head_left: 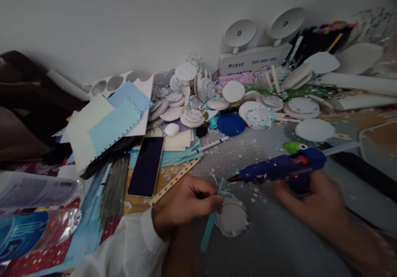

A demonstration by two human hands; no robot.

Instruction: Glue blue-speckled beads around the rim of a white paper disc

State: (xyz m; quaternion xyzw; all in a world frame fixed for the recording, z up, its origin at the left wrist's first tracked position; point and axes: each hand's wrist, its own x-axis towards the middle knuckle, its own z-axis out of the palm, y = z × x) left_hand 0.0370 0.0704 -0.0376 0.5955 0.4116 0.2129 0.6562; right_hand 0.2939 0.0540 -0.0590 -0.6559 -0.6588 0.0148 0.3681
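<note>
Head view — gluing step: right hand [313, 204] grips blue glue gun [279, 167], left hand [189, 202] fingers pinch teal stick [211, 223] onto white disc [232, 218]; next, I judge, nozzle must meet the joint.

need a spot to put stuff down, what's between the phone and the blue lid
In the head view, a white pen lies between the phone and the blue lid, over cream and teal paper.

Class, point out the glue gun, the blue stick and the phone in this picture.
glue gun [279, 167], head view, on the blue barrel.
blue stick [208, 229], head view, on its lower half.
phone [146, 165], head view, on the dark screen.
</note>
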